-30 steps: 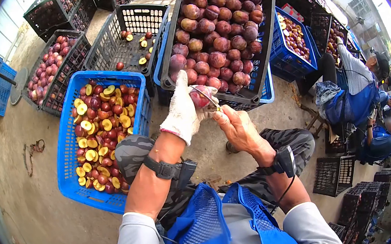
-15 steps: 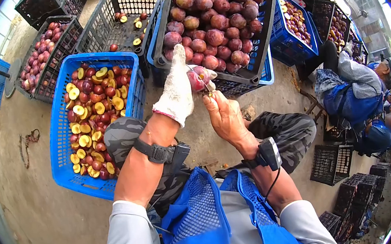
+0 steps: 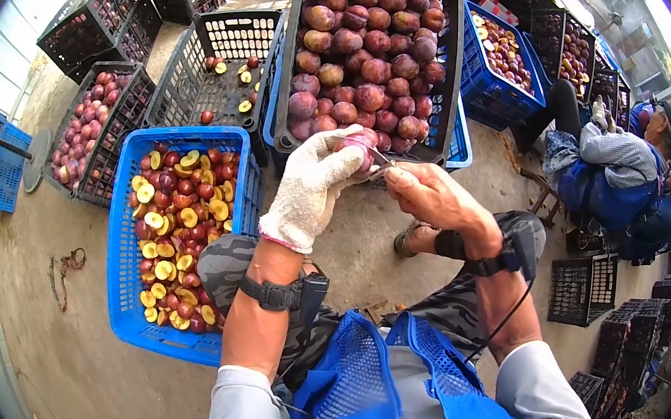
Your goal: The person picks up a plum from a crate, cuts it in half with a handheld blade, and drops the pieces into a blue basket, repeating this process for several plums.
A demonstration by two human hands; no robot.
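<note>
My left hand [image 3: 312,185], in a white knitted glove, is closed round a red plum [image 3: 360,149] in front of the black crate of whole plums [image 3: 457,52]. Close against the plum, my bare right hand [image 3: 434,197] pinches a small thin metal tool [image 3: 382,156]; its handle is hidden by the fingers. To the left stands a blue basket [image 3: 121,273] holding halved plums [image 3: 188,217], some with yellow flesh up.
Behind the blue basket are a black crate [image 3: 193,76] with a few halves and another of whole plums [image 3: 94,122]. At right, a blue crate [image 3: 484,91] holds cut plums, and two people [image 3: 618,158] sit beside stacked crates.
The gloved hand has turned, its raised thumb now folded over the plum. My right hand has shifted slightly right and its wrist has rotated. The whole view has shifted a little.
</note>
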